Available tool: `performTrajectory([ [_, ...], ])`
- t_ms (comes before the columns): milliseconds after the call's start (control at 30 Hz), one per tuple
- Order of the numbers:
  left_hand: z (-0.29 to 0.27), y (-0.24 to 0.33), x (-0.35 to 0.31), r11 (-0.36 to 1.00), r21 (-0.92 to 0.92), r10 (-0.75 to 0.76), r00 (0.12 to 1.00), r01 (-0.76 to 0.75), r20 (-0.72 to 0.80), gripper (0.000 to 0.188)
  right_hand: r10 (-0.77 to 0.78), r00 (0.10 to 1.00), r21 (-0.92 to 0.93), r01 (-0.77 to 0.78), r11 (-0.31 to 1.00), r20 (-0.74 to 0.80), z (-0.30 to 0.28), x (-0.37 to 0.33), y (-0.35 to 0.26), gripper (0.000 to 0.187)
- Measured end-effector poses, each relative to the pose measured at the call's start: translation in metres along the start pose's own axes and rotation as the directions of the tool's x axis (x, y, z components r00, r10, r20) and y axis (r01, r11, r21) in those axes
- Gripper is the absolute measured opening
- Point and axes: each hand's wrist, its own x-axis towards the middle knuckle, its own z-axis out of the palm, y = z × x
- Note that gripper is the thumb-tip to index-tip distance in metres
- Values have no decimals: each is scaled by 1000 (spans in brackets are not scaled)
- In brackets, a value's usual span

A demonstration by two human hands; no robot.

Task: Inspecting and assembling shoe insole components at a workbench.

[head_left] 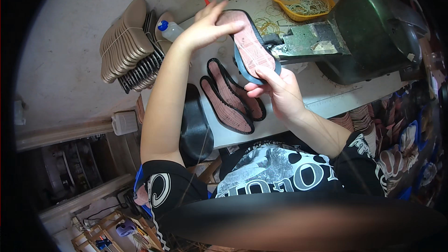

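Observation:
A pink shoe insole (250, 42) with a black rim is held up over the white table, a blue-grey sole-shaped piece (243, 67) against its underside. My right hand (282, 93) grips the nearer end, thumb on the pink face and fingers beneath. At the far end, my left hand (205, 27) has its fingers stretched out past the edge, slightly blurred; its thumb lies on the insole. Below lie more pink insoles with black rims, one in front (225, 107) and others overlapping behind it (228, 81). The insole's far side touches or nearly touches the green machine's arm (305, 42).
A large dark green machine (368, 32) stands at the right. Behind it sits a yellow basket (275, 0) of elastic bands. Banded beige insoles (126, 46) lean at the left, near a blue-capped bottle (171, 31). A black padded seat (195, 126) adjoins the white table (322, 102).

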Motion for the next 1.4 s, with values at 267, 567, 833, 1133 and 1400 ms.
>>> performTrajectory([
  [267, -14, 38, 28, 973, 1, 187, 799, -229, 571, 50, 56, 998, -52, -58, 997, -41, 3, 13, -14, 37],
  [567, -16, 53, -10, 983, 127, 64, 890, -135, 452, 41, 182, 983, -111, -182, 977, -10, -1, 12, -29, 45],
  [833, 5, 60, -47, 985, 165, -98, 952, 51, 289, 33, 193, 981, -237, -196, 952, -35, -1, 12, -40, 46],
  [1133, 17, 65, -62, 852, -266, -308, 843, 451, 442, 37, 170, 985, -360, -148, 921, 29, -12, 12, -47, 34],
  [1400, 22, 69, -66, 714, -436, -319, 809, 547, 493, 48, 297, 949, -460, -219, 861, 104, -30, 0, -70, 26],
])
